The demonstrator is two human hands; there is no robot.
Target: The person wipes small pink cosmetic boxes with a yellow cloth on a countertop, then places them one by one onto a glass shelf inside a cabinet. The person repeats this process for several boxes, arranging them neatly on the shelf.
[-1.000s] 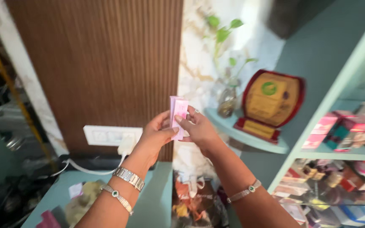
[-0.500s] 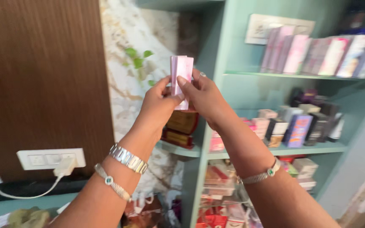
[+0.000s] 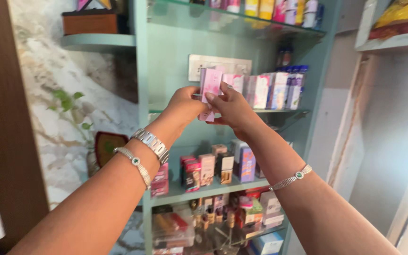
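Both hands raise a small pink carton (image 3: 210, 89) upright before a teal glass shelf (image 3: 279, 111): the left hand (image 3: 185, 107) grips its left edge, the right hand (image 3: 232, 108) pinches its right side, just beside a row of similar pink boxes (image 3: 265, 90).

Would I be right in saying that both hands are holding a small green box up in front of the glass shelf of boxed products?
Not quite: the small box is pink, not green, as the head view shows. The rest stands: the left hand and the right hand both hold it in front of the glass shelf of boxed products.
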